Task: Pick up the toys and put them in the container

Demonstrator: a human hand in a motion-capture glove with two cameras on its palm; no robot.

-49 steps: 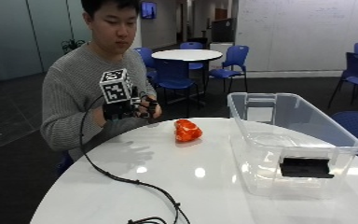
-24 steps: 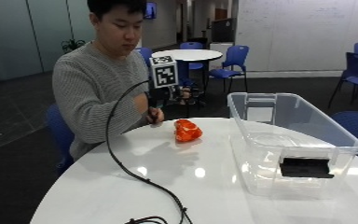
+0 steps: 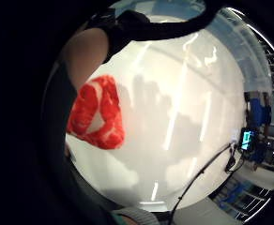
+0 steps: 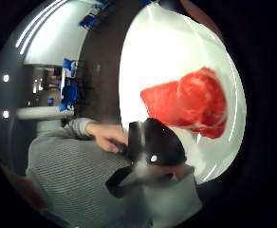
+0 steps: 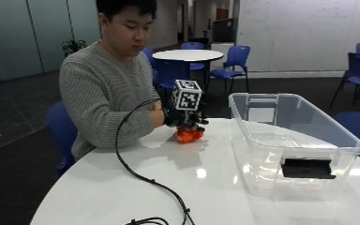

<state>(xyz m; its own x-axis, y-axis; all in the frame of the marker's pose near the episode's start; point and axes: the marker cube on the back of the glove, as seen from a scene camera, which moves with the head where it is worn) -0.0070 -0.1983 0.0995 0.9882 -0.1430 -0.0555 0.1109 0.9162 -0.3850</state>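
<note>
Red meat toy [image 5: 189, 135] on white table [image 5: 198, 187], well left of clear container [image 5: 292, 140]. Your gloved right hand [image 5: 183, 117] directly over toy; grasp or mere touch: cannot tell.

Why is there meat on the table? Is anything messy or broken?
Nothing looks broken or spilled. The red meat is a toy steak lying on the white table under the gloved hand. The clear container stands upright beside it.

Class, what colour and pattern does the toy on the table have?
The toy is red with white marbled streaks, like raw steak; the thumb side palm view shows it best.
</note>
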